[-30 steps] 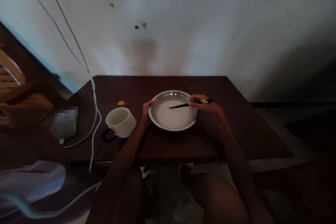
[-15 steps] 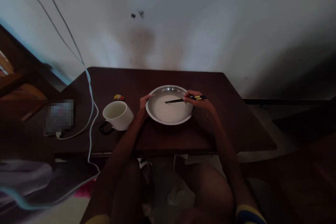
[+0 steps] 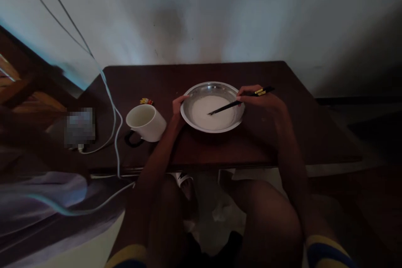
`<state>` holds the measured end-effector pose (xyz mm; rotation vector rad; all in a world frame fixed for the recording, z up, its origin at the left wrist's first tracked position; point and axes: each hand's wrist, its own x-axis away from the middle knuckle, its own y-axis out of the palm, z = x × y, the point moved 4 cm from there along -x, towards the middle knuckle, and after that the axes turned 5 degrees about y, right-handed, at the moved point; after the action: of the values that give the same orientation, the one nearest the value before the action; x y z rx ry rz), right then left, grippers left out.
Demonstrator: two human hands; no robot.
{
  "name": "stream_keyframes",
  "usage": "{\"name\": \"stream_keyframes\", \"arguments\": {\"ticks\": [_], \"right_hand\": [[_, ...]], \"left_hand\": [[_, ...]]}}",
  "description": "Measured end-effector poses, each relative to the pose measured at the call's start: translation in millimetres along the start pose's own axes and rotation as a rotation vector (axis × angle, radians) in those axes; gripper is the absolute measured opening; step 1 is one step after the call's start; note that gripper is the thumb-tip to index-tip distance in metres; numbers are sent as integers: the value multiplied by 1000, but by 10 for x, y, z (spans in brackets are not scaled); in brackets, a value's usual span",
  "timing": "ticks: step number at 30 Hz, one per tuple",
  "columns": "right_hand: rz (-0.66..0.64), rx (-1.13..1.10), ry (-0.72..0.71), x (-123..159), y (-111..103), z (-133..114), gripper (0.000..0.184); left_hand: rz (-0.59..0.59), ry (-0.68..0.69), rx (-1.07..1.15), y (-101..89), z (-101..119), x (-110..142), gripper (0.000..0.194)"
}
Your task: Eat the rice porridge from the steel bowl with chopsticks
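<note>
A shiny metal bowl holding a milky white liquid stands on the dark table. My left hand grips its left rim, with the fingers partly hidden beside it. In my right hand, above the right rim, is a pair of black chopsticks with gold bands. They slant down to the left, and their tips reach the liquid near the middle of the bowl. A white mug with a black handle stands left of my left forearm.
A small colourful toy figure lies behind the mug. On the left, a blurred-out device has a white cable running across the table. The wall rises behind the table.
The view has shifted, so the table sits higher in it. My right hand has moved outward from the bowl, and the chopsticks slant more steeply. My left hand keeps its hold on the rim.
</note>
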<state>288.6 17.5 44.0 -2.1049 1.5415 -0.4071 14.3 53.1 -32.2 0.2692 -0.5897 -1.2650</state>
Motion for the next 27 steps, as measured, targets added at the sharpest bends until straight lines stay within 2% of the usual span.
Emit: {"name": "stream_keyframes", "arguments": {"ticks": [4,8,11,13,15,16,18,21,23,25,27], "right_hand": [[-39,-42,24,57,-80,-32,20],[-130,13,-50,-15,157,-109,22],[-52,49,-92,-114,267,-106,24],[56,50,-77,-134,179,-43,24],[142,37,-46,-93,-3,41,24],[153,27,-31,-57,-91,75,23],[90,5,-10,12,-188,94,23],[-99,-23,-31,41,-52,-6,23],[-150,-11,-77,-10,136,-84,23],[-101,23,-97,-90,258,-94,23],[30,38,-72,-140,228,-37,21]], "left_hand": [[1,-38,-30,14,6,6,27],[8,-69,-54,46,56,59,30],[28,-102,-81,41,78,85,23],[22,-126,-84,36,77,88,19],[10,-130,-82,29,73,81,17],[7,-122,-83,25,71,74,17],[11,-87,-86,11,72,58,17],[14,-64,-87,-9,68,34,17],[9,-69,-94,-20,61,19,16],[8,-65,-102,-30,58,5,16],[10,-56,-100,-34,57,-6,15]]}}
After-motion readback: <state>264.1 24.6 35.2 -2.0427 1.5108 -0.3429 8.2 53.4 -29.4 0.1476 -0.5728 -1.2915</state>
